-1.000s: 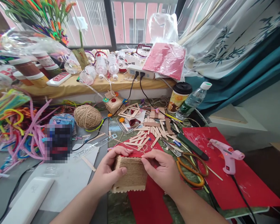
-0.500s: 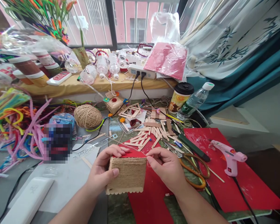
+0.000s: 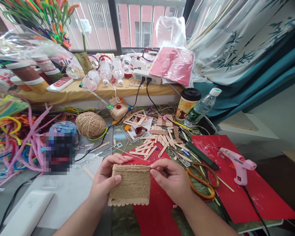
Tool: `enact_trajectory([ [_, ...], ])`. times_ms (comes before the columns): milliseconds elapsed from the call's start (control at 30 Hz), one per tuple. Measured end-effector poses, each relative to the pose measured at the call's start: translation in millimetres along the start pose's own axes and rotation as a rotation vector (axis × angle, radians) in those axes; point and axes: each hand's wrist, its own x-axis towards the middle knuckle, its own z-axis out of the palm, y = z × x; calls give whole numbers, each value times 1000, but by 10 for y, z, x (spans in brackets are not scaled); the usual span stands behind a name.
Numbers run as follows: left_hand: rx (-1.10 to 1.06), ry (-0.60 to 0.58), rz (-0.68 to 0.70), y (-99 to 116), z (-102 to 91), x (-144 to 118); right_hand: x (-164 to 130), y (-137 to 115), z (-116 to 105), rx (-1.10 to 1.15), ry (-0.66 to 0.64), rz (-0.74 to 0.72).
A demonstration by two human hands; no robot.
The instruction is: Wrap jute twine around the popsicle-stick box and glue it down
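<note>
A small box wrapped in rows of jute twine point(image 3: 131, 183) is held up over the table, with a scalloped wooden lower edge and red along its top. My left hand point(image 3: 108, 178) is closed around the box's left side, thumb on the front face and fingers over the top. At the upper right corner, my right hand point(image 3: 170, 177) pinches the twine strand between thumb and fingertips. That strand runs back toward the ball of twine point(image 3: 90, 125) at the left rear.
Wooden craft sticks point(image 3: 159, 141) lie scattered behind the box. To the right are scissors point(image 3: 204, 183), a pink glue gun point(image 3: 239, 164) on red sheet point(image 3: 265, 200), a water bottle point(image 3: 203, 108) and a lidded cup point(image 3: 186, 105). Pipe cleaners point(image 3: 31, 141) crowd the left.
The box now shows its twine-wrapped front more squarely, with less of the red top visible. Both hands keep their grip, and the whole view has shifted slightly.
</note>
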Motion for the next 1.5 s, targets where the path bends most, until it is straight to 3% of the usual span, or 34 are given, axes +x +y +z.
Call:
enact_trajectory([
  [367,54,-67,35,7,-61,39,36,-27,9,57,2,97],
  [500,55,-90,27,-5,-86,49,28,9,5,17,29,-8],
  [633,53,-88,33,-21,-109,36,17,30,-26,-70,-31,-143],
  [933,119,-93,113,39,-140,59,79,-63,-34,-118,-15,-257],
  [1300,334,-208,255,123,-122,93,103,-99,-21,-208,-80,-323],
  [1500,457,-276,350,141,-103,117,88,-91,-28,-322,-93,-245],
])
